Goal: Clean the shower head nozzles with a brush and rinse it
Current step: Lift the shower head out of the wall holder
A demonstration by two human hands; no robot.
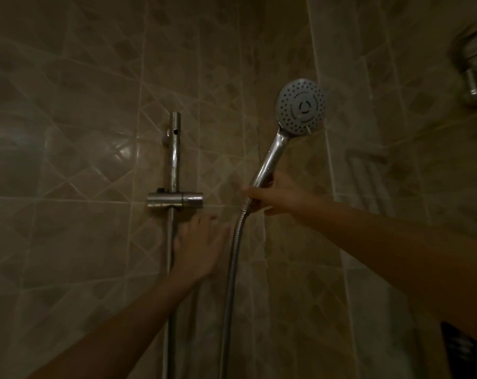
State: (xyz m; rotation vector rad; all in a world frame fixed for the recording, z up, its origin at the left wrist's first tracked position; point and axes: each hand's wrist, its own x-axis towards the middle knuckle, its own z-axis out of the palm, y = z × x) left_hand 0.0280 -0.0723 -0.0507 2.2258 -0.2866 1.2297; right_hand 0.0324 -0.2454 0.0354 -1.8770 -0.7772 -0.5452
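Shower head [300, 106] was held off its mount, up and to the right of the slide rail [174, 154], nozzle face turned toward the camera. The right hand [275, 196] gripped the lower end of the chrome handle, fingers closed round it just above the hose [232, 258] coupling. The left hand [200, 246] was open, fingers spread and somewhat blurred, just below the empty holder bracket [175, 200] and beside the rail; contact with the tiled wall [68, 132] could not be established. No brush was visible in view. Lighting was poor.

Assessment: the head appeared freshly freed from the bracket, with scrubbing not yet begun. To proceed well, the right-hand grip should be kept firm and the nozzle face kept toward the person, with slack left in the hose, while the free left hand fetches the brush.
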